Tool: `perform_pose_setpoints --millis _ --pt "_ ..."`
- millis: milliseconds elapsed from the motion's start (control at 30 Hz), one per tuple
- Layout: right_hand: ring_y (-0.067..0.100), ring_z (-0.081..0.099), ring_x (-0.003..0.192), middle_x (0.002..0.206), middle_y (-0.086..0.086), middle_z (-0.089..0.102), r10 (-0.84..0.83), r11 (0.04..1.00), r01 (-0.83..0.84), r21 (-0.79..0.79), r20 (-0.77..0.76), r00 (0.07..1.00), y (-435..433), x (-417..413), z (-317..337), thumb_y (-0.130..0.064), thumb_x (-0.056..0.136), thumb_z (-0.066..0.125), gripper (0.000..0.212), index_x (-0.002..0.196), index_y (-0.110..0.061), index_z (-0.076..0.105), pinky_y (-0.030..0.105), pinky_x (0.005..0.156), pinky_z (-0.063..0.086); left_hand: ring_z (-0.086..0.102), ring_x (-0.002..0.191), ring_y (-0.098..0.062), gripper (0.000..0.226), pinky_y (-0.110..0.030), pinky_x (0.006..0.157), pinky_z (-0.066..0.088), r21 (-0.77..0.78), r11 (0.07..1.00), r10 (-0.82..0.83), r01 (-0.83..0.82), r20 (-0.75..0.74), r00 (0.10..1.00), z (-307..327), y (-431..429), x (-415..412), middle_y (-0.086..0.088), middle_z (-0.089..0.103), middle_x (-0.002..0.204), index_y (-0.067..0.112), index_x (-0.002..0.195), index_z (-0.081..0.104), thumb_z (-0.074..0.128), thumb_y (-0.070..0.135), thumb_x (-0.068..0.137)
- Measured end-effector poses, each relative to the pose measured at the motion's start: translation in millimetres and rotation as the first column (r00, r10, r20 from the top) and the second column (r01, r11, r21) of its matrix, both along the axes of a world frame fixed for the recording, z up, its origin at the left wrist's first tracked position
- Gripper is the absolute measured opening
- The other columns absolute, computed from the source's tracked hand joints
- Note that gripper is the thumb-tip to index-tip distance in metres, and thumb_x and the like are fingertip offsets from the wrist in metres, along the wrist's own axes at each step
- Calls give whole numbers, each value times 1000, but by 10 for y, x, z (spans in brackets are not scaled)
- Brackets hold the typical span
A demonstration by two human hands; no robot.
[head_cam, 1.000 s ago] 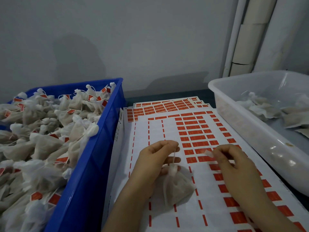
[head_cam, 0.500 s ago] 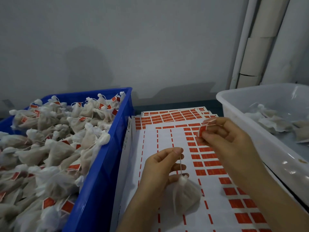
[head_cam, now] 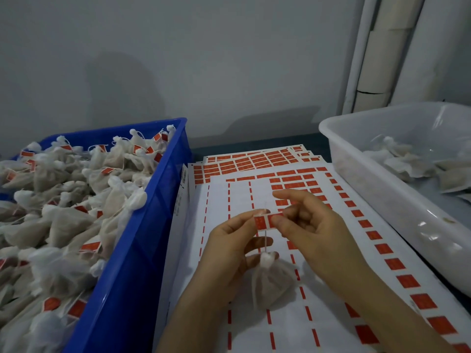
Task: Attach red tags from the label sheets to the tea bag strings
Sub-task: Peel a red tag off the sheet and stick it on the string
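At the left, a blue plastic crate (head_cam: 163, 189) is heaped with white mesh tea bags (head_cam: 63, 220) that carry red tags. Beside it lie stacked white label sheets (head_cam: 254, 324) with rows of red stickers. Above them the left hand (head_cam: 229, 248) pinches a thin white string (head_cam: 265, 242) between thumb and forefinger. A small white mesh tea bag (head_cam: 271, 281) hangs below it over the top sheet. A rectangular red paper tag (head_cam: 262, 222) sits at the string's upper end, against the left fingertips. The right hand (head_cam: 313, 230) pinches the tag's right end, its other fingers loosely spread. At the right, a translucent white plastic tub (head_cam: 382, 189) holds pale tea bags.
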State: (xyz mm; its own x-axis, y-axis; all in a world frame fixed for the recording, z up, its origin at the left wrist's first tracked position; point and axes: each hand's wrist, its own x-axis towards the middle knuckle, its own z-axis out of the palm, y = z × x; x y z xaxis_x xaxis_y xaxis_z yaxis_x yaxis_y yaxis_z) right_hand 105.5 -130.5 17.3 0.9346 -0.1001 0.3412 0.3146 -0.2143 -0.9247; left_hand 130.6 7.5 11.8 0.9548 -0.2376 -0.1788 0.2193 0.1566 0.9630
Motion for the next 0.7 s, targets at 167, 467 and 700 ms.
perform_pose_setpoints --millis 167,467,700 --pt "-8 59 89 90 -26 62 3 1000 -3 24 5 1000 -3 5 -21 -46 66 59 33 99 -41 54 2 62 43 71 76 -16 32 -33 67 56 3 1000 -27 27 21 999 -6 -4 -11 1 73 94 25 90 76 68 41 63" --pt "-3 60 83 79 -22 62 -8 1000 8 3 20 1000 -5 15 -50 -37 74 61 27 99 -41 53 4 66 46 71 75 -16 28 -31 64 56 28 999 -40 39 51 998 -10 -12 -10 -1 73 93 25 90 76 64 38 69" --pt "-13 57 87 87 -30 60 -51 998 51 25 -3 999 -11 27 -60 -40 72 61 24 95 -41 53 0 60 42 70 77 -20 44 -38 68 58 65 998 -23 16 100 995 10 -44 -29 -1 73 92 24 94 73 56 56 70"
